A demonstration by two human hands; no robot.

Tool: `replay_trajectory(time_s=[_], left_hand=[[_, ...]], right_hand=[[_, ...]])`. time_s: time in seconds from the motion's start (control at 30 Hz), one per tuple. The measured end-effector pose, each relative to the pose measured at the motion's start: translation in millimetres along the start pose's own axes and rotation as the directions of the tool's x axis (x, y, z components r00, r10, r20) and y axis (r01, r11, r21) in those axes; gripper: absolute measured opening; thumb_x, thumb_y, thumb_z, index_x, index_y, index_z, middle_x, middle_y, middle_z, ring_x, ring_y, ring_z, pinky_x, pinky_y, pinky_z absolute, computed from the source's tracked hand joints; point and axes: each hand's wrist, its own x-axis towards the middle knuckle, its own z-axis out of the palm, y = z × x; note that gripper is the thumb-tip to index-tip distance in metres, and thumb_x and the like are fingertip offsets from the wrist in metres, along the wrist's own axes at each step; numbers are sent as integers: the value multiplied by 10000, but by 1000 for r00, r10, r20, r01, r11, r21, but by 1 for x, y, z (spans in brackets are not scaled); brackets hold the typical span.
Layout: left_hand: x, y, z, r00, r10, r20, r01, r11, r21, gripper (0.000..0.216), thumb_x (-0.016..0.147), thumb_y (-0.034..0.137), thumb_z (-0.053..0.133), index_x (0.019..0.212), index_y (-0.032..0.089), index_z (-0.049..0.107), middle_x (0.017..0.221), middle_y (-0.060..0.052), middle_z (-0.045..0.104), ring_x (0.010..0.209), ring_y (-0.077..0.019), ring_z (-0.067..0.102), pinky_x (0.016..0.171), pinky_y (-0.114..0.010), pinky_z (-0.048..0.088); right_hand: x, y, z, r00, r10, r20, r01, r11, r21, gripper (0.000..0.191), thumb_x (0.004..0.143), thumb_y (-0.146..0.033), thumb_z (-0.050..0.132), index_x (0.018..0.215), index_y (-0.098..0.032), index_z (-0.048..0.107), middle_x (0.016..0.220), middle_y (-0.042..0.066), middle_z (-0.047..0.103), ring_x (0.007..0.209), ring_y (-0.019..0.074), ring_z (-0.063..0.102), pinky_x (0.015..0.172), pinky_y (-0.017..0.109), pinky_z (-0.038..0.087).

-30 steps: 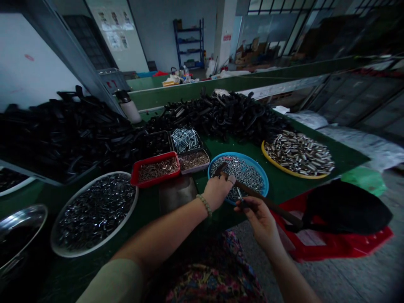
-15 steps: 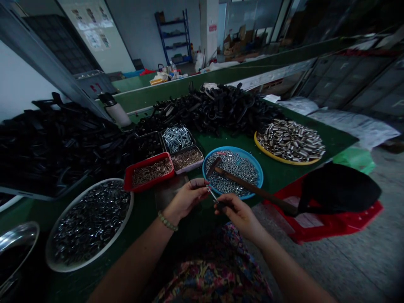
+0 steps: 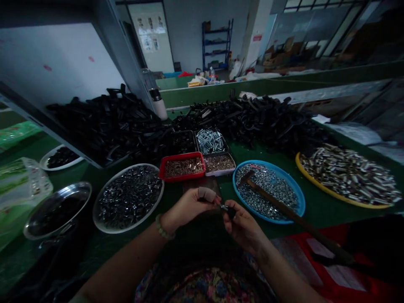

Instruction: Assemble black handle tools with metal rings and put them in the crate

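My left hand and my right hand meet just in front of me, above the near edge of the green table. Both are closed in a pinch on one small dark part with a metal tip. A bandage wraps a left finger. A blue bowl of small silver nuts lies just right of my hands. A hammer rests across it, its handle reaching to the lower right.
A red tray and small trays of screws sit beyond my hands. A white dish of dark rings, a steel bowl, a yellow plate of metal sleeves and heaps of black parts fill the table. A red crate stands at lower right.
My left hand left the blue bowl and came back to my right hand. Both now pinch the small part closer to my body. The view has swung left.
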Motion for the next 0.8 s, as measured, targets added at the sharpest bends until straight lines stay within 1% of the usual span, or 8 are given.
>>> replay_trajectory(time_s=[0.13, 0.23, 0.37, 0.5, 0.63, 0.7, 0.73, 0.8], left_hand=[[-19, -1, -7, 945, 279, -170, -229, 936, 266, 171, 811, 131, 565, 691, 168, 681, 1111, -78, 624, 994, -184, 601, 876, -288, 475], [-29, -2, -15, 952, 189, -241, -155, 976, 155, 176, 861, 181, 537, 965, 187, 679, 1084, -78, 637, 977, -180, 616, 908, -315, 470], [-40, 8, -24, 989, 132, -67, -143, 965, -219, 436, 906, 358, 514, 1315, 214, 466, 1085, -95, 639, 763, -165, 657, 773, -343, 526], [-48, 20, -30, 961, 139, -238, -142, 990, 5, 443, 890, 414, 542, 1273, 191, 531, 1027, -93, 657, 963, -202, 627, 913, -337, 464], [-48, 27, -48, 993, 48, 108, -44, 998, -35, 523, 928, 500, 423, 1319, 160, 501, 707, -49, 664, 767, -203, 670, 811, -357, 507], [-38, 31, -79, 988, -45, -151, 65, 989, 133, 481, 905, 501, 482, 1206, 142, 594, 715, -61, 672, 738, -203, 666, 789, -347, 511], [-30, 34, -100, 898, -49, -436, 163, 960, 227, 446, 883, 481, 540, 1161, 142, 619, 781, -72, 685, 766, -202, 661, 800, -339, 507], [-10, 39, -149, 710, 0, -704, 278, 919, 281, 456, 889, 411, 566, 1256, 141, 546, 1062, -116, 658, 987, -229, 620, 917, -373, 464]], right_hand=[[13, 6, 18, 995, 95, -32, -87, 978, 188, 503, 589, -403, 857, 988, -266, 583, 736, -16, 609, 570, 89, 557, 537, 185, 474], [21, 7, 23, 993, 116, 0, -115, 988, 106, 437, 601, -370, 860, 947, -262, 616, 727, -5, 629, 589, 100, 577, 565, 200, 475], [30, 14, 23, 996, 85, 29, -83, 995, -57, 351, 675, -411, 805, 938, -246, 642, 763, 31, 651, 646, 142, 604, 611, 255, 479], [36, 18, 23, 998, 55, -22, -57, 987, -148, 311, 723, -407, 766, 972, -273, 634, 783, 29, 661, 671, 155, 618, 660, 279, 486], [42, 20, 20, 998, 70, 7, -66, 972, -227, 285, 756, -427, 726, 969, -263, 631, 778, 35, 651, 705, 178, 621, 665, 298, 498], [45, 21, 15, 996, 53, -74, -68, 973, -222, 339, 726, -446, 749, 981, -263, 620, 776, 32, 658, 701, 179, 626, 660, 293, 504], [47, 21, 11, 991, 49, -123, -75, 974, -215, 371, 706, -452, 765, 987, -261, 615, 781, 30, 665, 702, 178, 631, 664, 291, 507], [51, 23, 4, 980, 63, -189, -101, 975, -196, 418, 683, -456, 784, 1005, -257, 607, 836, 35, 684, 741, 186, 651, 700, 299, 519]])
